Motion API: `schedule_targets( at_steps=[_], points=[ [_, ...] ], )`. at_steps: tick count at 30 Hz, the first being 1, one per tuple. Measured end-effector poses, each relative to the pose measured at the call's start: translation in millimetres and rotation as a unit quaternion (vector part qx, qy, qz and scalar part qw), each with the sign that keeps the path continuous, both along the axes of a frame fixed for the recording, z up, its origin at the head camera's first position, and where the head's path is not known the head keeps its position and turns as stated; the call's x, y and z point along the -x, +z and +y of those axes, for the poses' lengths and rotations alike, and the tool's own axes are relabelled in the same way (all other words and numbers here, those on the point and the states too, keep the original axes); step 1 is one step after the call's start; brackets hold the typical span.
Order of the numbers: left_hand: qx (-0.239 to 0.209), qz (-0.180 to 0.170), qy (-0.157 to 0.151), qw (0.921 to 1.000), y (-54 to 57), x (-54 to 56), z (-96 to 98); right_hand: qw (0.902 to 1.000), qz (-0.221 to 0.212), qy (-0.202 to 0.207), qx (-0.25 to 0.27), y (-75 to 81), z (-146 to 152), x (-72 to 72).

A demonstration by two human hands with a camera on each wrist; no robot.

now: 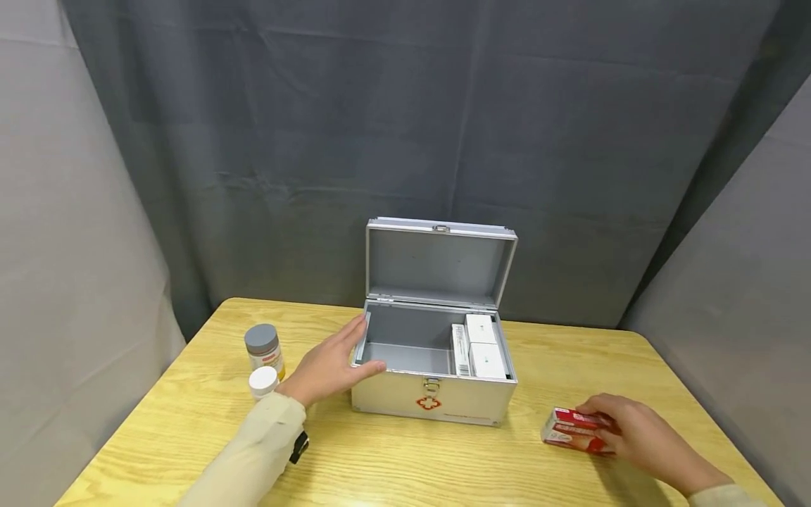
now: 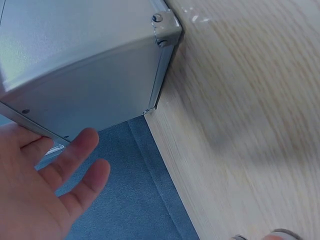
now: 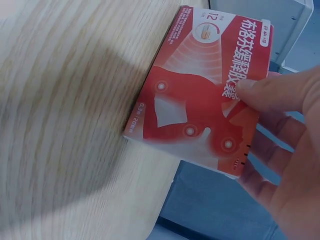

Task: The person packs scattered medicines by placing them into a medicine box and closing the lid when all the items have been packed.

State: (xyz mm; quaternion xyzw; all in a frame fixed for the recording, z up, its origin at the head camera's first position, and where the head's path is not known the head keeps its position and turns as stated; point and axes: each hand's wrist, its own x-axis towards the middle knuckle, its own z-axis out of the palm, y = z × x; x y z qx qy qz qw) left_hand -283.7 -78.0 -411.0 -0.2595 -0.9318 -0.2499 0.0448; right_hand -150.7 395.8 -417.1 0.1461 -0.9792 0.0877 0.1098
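Note:
A silver metal first-aid box (image 1: 467, 408) with a red cross on its front stands with its lid (image 1: 443, 267) raised. My left hand (image 1: 331, 366) lies along its left rim, fingers extended, the thumb over the front edge. In the left wrist view the left fingers (image 2: 80, 150) spread beside the box's side wall (image 2: 95, 85). To the right of the box, my right hand (image 1: 640, 433) holds a red-and-white medicine box (image 1: 570, 429). The right wrist view shows the thumb on the printed face of this medicine box (image 3: 190, 95), fingers behind it, one edge at the tabletop.
Inside the first-aid box, white cartons (image 1: 486, 359) stand along the right wall. Left of it on the wooden table (image 1: 405, 465) are a grey-capped bottle (image 1: 262, 345) and a white-capped bottle (image 1: 262, 380), the latter close to the left forearm. A dark grey curtain (image 1: 317, 141) hangs behind.

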Motion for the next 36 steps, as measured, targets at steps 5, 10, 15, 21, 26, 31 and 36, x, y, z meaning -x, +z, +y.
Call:
schedule_targets(
  at_steps=[5,10,15,21,26,31,36],
  points=[
    [-0.005,-0.003,0.005,1.0,0.7,0.1,-3.7,0.9993,-0.03,0.001,0.023,5.9,-2,2.0],
    [-0.003,-0.006,0.004,1.0,0.5,0.7,-3.4,0.9974,-0.063,0.008,0.034,10.9,0,2.3],
    [-0.003,-0.011,0.005,0.9999,0.4,0.9,-1.9,0.9972,-0.065,0.003,0.036,15.5,0,1.1],
    [-0.002,-0.014,0.004,0.9999,-0.7,1.1,-0.1,0.9988,-0.044,-0.003,0.022,19.5,-2,0.7],
    [-0.004,-0.015,0.002,0.9999,-1.4,0.6,-1.2,0.9999,-0.012,0.004,0.011,22.3,-5,1.8],
    [-0.01,-0.018,0.003,0.9998,-2.8,0.1,-4.7,0.9992,-0.028,0.005,0.027,24.6,-9,4.2],
    [-0.004,-0.012,0.003,0.9999,-3.3,1.2,-2.4,0.9994,-0.027,-0.003,0.023,29.2,-9,1.8]
  ],
)
